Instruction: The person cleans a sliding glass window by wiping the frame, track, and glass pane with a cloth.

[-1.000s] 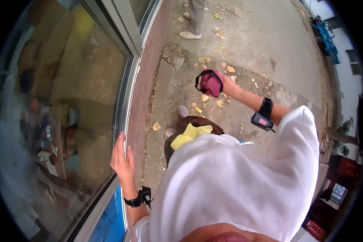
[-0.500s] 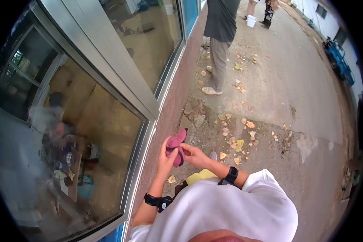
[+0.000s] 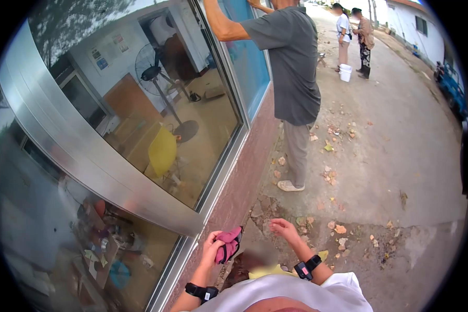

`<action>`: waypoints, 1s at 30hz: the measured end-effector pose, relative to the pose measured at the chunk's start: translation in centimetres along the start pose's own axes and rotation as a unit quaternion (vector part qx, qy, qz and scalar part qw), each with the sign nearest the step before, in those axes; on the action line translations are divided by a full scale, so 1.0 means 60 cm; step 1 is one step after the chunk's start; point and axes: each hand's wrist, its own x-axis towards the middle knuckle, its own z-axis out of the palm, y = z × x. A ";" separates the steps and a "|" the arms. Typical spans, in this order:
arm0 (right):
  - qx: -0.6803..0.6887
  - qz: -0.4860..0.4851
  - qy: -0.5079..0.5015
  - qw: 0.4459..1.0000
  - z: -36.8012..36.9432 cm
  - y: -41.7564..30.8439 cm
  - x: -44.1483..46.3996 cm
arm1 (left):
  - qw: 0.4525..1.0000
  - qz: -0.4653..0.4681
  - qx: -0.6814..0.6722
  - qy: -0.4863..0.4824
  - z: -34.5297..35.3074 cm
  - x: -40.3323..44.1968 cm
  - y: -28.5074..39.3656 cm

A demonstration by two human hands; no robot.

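My left hand (image 3: 211,247) is closed on a folded pink cloth item (image 3: 228,246) with black edging, low in the view beside the window ledge. To the right of it, my right hand (image 3: 283,229) is raised apart from the cloth, its fingers partly curled and nothing seen between them. Each wrist wears a black band with a small box. A yellow cloth (image 3: 268,271) shows at my waist, below and between the hands.
Large glass windows (image 3: 156,125) in a metal frame (image 3: 93,151) fill the left side. Ahead, a person in a grey shirt (image 3: 299,67) reaches up to the window. Farther off stand two people, a white bucket (image 3: 345,73) and a blue vehicle (image 3: 449,88). Leaves litter the ground.
My right hand has let go of the pink cloth and moved right; the left still holds it. The view has tilted up, showing more of the person ahead and the two farther people.
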 end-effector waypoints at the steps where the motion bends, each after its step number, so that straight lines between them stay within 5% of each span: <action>1: 0.015 0.013 0.013 1.000 -0.005 0.005 0.007 | 0.999 -0.023 0.018 -0.019 0.013 0.014 0.009; 6: 0.040 0.043 0.017 0.998 -0.022 0.003 0.089 | 0.996 -0.064 0.032 -0.048 0.074 0.111 0.026; 18: -0.016 0.073 0.067 0.995 -0.077 -0.145 0.369 | 0.992 0.001 0.043 -0.116 0.149 0.361 0.086; 24: 0.042 0.104 0.066 0.991 -0.071 -0.185 0.520 | 0.999 0.012 0.029 -0.030 0.132 0.382 0.088; 30: 0.102 0.110 0.032 0.988 -0.092 -0.193 0.730 | 0.983 -0.016 -0.025 0.184 0.105 0.349 0.074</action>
